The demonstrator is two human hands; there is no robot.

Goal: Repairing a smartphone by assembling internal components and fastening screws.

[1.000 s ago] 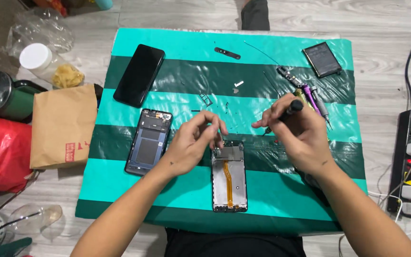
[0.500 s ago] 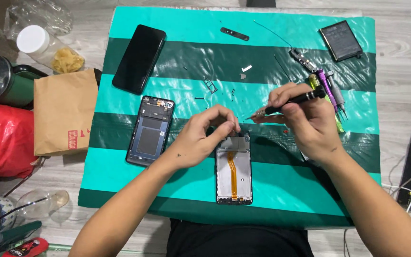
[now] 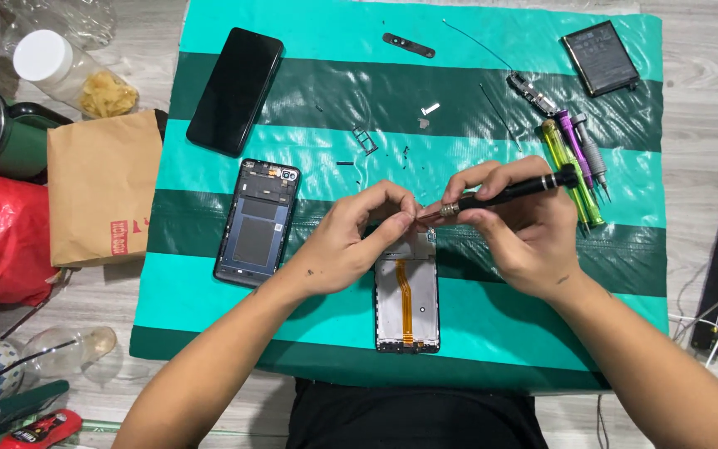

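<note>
1. Head view, nearest: one opened phone frame with an orange flex ribbon (image 3: 407, 303) lies on the green striped bench (image 3: 209, 316), its top end under both hands.
2. Left hand (image 3: 351, 241) pinches fingers at the tip of the black precision screwdriver (image 3: 504, 193), which the right hand (image 3: 521, 233) grips; this looks like seating a tiny screw, calling for steady alignment.
3. Farther: one blue phone back shell (image 3: 257, 221), one black phone (image 3: 236, 89), three spare drivers (image 3: 573, 162), one dark battery (image 3: 600, 58).
</note>
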